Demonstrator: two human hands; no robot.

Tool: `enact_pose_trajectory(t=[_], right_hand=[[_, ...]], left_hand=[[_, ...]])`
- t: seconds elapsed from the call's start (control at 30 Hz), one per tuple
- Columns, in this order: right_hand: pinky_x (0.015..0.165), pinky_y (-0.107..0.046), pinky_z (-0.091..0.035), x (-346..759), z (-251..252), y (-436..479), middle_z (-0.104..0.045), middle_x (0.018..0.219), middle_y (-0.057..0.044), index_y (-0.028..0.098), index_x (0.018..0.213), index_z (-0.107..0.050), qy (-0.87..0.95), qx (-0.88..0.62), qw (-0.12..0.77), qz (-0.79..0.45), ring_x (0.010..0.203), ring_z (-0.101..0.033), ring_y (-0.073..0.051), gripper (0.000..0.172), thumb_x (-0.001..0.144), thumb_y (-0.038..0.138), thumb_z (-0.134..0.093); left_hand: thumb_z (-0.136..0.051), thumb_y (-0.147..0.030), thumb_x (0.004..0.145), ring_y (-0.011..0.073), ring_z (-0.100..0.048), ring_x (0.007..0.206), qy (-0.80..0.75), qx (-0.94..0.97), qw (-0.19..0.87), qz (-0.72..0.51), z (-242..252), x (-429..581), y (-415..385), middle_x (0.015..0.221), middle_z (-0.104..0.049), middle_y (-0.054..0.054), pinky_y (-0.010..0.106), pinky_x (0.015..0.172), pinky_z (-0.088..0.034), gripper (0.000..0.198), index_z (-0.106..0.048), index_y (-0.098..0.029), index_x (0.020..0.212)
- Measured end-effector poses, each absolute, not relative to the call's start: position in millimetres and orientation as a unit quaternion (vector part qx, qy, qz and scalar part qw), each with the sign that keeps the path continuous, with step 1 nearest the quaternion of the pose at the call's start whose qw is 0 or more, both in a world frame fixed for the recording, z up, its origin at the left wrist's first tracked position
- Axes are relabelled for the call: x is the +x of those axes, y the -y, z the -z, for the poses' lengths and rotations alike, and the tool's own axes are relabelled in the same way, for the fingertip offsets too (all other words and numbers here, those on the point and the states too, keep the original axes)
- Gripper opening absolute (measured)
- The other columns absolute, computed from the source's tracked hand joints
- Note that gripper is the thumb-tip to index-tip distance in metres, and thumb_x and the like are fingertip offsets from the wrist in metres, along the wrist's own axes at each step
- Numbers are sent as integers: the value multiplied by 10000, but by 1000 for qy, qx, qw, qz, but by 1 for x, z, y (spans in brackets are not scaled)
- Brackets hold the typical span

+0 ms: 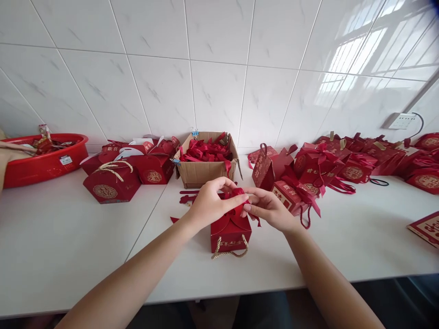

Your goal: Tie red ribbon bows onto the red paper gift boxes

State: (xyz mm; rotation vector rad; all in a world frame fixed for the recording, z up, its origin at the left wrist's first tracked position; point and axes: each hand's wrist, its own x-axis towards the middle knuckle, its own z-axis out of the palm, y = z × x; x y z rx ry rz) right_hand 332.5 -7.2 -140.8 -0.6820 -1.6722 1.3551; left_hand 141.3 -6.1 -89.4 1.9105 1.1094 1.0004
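Wall: white marbled tile (219,91), window light reflected at upper right
Table: white top (85,251), a seam running across it left of the hands
Left hand: (211,203) thumb and fingers pinched on the ribbon (238,192) above the box
Right hand: (272,208) fingertips meeting the left's at the ribbon; whether they grip it cannot be told
Box: (233,230) red, upright on the table beneath both hands, petal flaps folded inward on top
Rope: (231,254) beige loop hanging at the box's front
Carton: (202,173) brown, just behind the hands, filled with red ribbons (209,150)
Left group: red boxes (111,189) beside the carton, the nearest with a beige handle
Right group: red boxes (353,171), several bow-tied
Far left: red tub (41,169) with mixed contents
Far right: socket (401,121) on the wall, black cord attached
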Motion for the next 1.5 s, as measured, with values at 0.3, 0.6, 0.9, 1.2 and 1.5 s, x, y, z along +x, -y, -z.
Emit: enact_pose_trajectory(t=[0.3, 0.6, 0.9, 1.2, 1.5], right_hand=[[503, -214, -366, 321, 135, 11, -642, 711, -10, 167, 940, -613, 698, -325, 410, -490, 581, -499, -95, 263, 802, 384, -669], [761, -307, -511, 312, 144, 10, -657, 953, -66, 173, 840, -654, 672, -310, 447, -502, 898, -625, -197, 185, 824, 358, -648], [732, -272, -524, 308, 139, 14, -699, 852, -55, 156, 847, -668, 634, -302, 420, -575, 796, -645, -156, 243, 811, 396, -661], [575, -222, -463, 299, 135, 22, -710, 821, -46, 162, 855, -696, 673, -414, 406, -459, 672, -609, -130, 189, 816, 332, -623], [629, -271, -471, 293, 136, 26, -720, 788, -53, 165, 798, -710, 661, -494, 423, -375, 722, -631, -184, 148, 768, 266, -606]], left_hand=[[-644, -272, 786, 167, -612, 809, -391, 775, 307, -390, 88, 140, 12, 830, -664, 3, 281, 743, -468, 82, -617, -196, 798], [-618, -360, 791, 170, -497, 825, -488, 736, 275, -380, 127, 98, 8, 865, -525, 3, 313, 774, -402, 207, -476, -214, 821], [-672, -460, 716, 116, -445, 605, -493, 611, 537, -308, 137, 93, 3, 676, -489, -43, 240, 557, -312, 341, -457, -196, 713], [-675, -399, 715, 96, -433, 555, -437, 540, 641, -326, 149, 94, 3, 647, -462, -40, 228, 533, -310, 369, -383, -191, 628], [-668, -390, 747, 72, -294, 448, -371, 572, 637, -360, 121, 80, 10, 455, -342, -70, 234, 473, -226, 321, -502, -180, 569]])
